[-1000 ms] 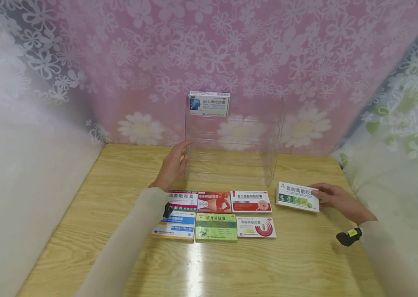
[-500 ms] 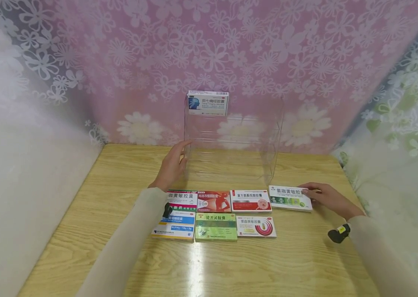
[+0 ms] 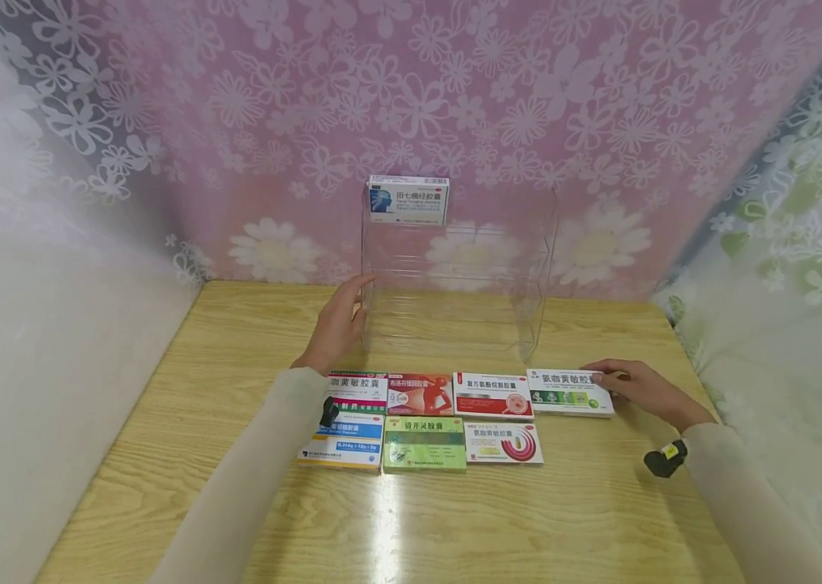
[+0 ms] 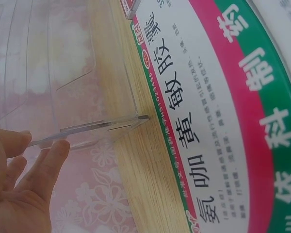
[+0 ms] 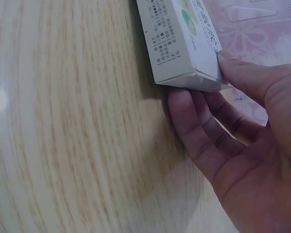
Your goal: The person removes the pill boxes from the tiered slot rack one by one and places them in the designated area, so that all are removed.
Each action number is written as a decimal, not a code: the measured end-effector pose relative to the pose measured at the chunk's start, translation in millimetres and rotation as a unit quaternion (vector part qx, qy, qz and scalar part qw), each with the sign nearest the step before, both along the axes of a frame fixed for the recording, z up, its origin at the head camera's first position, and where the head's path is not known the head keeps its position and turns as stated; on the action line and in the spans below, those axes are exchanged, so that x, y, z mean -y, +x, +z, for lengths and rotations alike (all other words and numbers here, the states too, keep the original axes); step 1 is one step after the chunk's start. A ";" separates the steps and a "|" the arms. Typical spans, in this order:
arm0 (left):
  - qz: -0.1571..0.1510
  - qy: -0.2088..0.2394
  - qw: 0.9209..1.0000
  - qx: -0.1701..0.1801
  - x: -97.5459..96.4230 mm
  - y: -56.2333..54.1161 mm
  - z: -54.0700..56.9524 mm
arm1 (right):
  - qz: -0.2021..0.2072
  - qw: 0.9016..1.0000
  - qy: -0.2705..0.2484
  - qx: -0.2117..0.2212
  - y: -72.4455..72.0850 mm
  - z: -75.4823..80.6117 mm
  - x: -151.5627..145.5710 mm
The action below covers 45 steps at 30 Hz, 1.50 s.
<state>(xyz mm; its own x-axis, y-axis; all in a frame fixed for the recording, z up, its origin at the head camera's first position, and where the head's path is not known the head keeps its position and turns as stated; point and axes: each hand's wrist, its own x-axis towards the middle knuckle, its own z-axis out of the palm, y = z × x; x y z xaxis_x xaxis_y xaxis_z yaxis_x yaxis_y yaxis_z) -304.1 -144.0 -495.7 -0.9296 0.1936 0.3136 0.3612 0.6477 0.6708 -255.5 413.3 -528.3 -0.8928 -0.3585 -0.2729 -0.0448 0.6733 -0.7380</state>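
My left hand point(image 3: 336, 326) pinches the left side panel of a clear plastic tiered rack point(image 3: 455, 324); in the left wrist view thumb and fingers point(image 4: 53, 158) lie on either side of its edge. My right hand point(image 3: 640, 389) holds the right end of a white medicine box with a green strip point(image 3: 570, 392), thumb on top and fingers underneath in the right wrist view. That box lies at the right end of the back row, beside a red-and-white medicine box point(image 3: 493, 396). A white medicine box with a blue head picture point(image 3: 408, 203) stands on the rack's top tier, at the left.
In the back row are also a red box point(image 3: 420, 394) and a pink-and-green box point(image 3: 358, 392), partly behind my sleeve. The front row has a blue-and-white box point(image 3: 341, 444), a green box point(image 3: 425, 444) and a white box with pink rings point(image 3: 503, 444). Floral cloth point(image 3: 455, 97) hangs behind the wooden table point(image 3: 498, 527).
My right hand has moved left with the white-and-green medicine box, bringing it down beside the red-and-white one. My left hand has stayed on the rack.
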 end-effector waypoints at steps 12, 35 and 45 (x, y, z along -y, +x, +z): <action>-0.005 0.005 1.000 -0.001 0.3 0.1 0.3 | 0.020 1.000 0.001 0.017 3.0 5.0 -1.3; 0.001 0.007 1.000 0.019 0.6 0.4 2.8 | -0.100 0.967 0.061 -0.225 -23.2 73.7 28.7; 0.004 0.003 1.000 0.018 0.7 -0.2 1.9 | -0.094 0.955 0.023 -0.281 -74.4 160.2 118.1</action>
